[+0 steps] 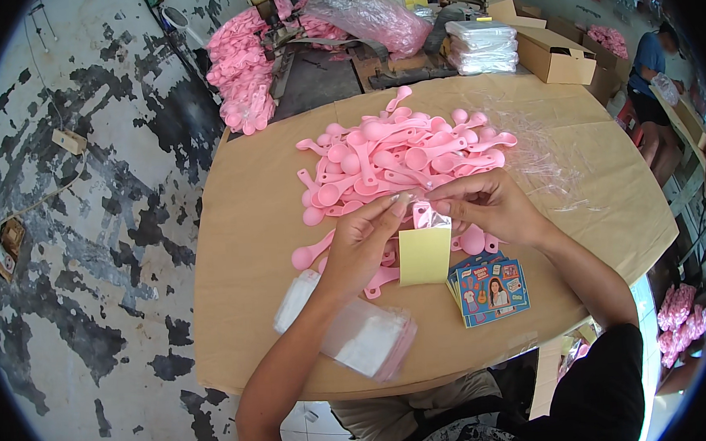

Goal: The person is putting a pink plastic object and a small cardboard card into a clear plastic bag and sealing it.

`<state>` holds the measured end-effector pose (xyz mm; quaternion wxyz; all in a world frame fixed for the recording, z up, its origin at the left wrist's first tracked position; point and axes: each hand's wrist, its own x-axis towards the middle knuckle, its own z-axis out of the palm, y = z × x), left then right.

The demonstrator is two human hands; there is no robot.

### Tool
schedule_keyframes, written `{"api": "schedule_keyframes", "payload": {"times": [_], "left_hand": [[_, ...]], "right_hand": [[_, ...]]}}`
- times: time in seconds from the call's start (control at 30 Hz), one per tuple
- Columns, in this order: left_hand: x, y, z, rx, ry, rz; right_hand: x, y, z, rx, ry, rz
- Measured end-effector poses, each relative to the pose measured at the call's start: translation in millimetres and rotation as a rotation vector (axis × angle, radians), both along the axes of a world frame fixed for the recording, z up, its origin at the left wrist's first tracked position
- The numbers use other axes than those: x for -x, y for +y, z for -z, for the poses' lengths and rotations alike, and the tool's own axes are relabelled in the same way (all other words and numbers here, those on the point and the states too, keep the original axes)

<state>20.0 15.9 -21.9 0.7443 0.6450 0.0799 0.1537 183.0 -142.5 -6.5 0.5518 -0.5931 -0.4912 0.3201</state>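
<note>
Above the table, in front of a heap of pink plastic scoops (402, 157), both hands pinch the top of a small clear plastic bag (434, 217). A yellow card (425, 258) sits in its lower part, and part of a pink scoop shows near the opening. My left hand (366, 234) grips the left corner between thumb and fingers. My right hand (493, 205) has the right corner, fingertips close together. Under my left forearm lies a stack of clear plastic bags (368, 341). A pile of blue printed cards (493, 294) rests below my right hand.
Brown paper covers the round-edged table (240, 227). Loose clear film (547, 160) lies at its right. Behind stand bagged pink scoops (243, 69), a stack of wrapped packs (482, 47) and a cardboard box (557, 54). Another person (650, 81) is at the far right.
</note>
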Motion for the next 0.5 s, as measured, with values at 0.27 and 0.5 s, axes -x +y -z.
{"api": "schedule_keyframes", "payload": {"times": [0.27, 0.5], "left_hand": [[1, 4, 1, -0.24, -0.118, 0.054], [3, 9, 3, -0.386, -0.156, 0.094]], "right_hand": [[-12, -3, 7, -0.189, -0.196, -0.054], [-19, -4, 3, -0.355, -0.556, -0.156]]}}
